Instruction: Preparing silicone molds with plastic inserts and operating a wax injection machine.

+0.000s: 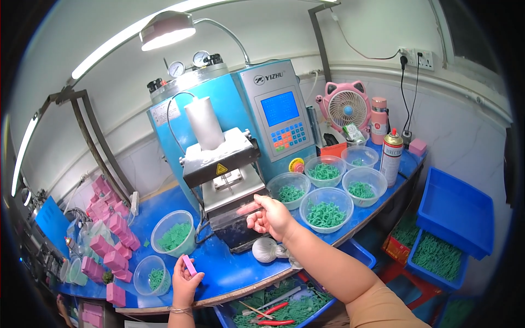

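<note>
Fingers of the left hand [183, 285] grasp one pink block [189, 265] upright, tilted, near the counter's front edge. Those of the right hand [275, 217] are released, the index finger stretched toward the front of the one blue press [227, 104] and the rest loosely curled; whether they touch it, I cannot tell. Two gauges [176, 69] top the press.

On the blue counter [221, 273], two clear bowls [186, 247] of green pieces [174, 235] stand nearest the left hand, and five more bowls [328, 228] with green pieces stand right of the press, one holding only a few. Behind these come one pink fan [348, 109], one pink bottle [378, 123] and one spray can [390, 158]. Pink blocks [116, 260] piled at left overlap too much to count. Two blue trays [456, 205] sit stacked at far right.
</note>
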Action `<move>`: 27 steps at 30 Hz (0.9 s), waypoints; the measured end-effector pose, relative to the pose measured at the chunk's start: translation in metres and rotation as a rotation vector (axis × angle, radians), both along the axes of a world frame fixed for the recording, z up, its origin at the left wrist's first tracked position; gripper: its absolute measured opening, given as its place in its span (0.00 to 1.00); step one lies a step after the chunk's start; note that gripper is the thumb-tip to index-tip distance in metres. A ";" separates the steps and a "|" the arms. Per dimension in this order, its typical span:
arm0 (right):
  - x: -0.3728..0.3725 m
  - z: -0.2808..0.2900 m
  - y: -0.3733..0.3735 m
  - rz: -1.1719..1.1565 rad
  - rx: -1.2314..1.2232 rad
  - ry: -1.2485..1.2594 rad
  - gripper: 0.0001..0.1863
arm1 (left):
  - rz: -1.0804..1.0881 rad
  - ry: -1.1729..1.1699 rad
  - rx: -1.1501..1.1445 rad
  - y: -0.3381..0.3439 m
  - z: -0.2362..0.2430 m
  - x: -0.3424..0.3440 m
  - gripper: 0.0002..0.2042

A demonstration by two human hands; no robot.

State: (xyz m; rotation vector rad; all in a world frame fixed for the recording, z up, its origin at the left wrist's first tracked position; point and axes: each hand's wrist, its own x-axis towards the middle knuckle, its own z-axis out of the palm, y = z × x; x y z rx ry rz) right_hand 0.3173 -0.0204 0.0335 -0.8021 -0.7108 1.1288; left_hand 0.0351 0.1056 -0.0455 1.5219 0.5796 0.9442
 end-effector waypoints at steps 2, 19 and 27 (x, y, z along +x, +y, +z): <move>-0.001 0.000 0.001 -0.012 -0.008 -0.003 0.27 | -0.003 0.007 -0.003 0.001 0.001 -0.001 0.38; 0.001 0.001 -0.002 -0.035 -0.036 0.015 0.27 | -0.061 0.053 0.013 -0.008 0.001 -0.002 0.32; 0.003 0.008 0.001 -0.061 -0.067 -0.052 0.26 | -0.085 0.044 0.048 -0.004 0.006 0.001 0.32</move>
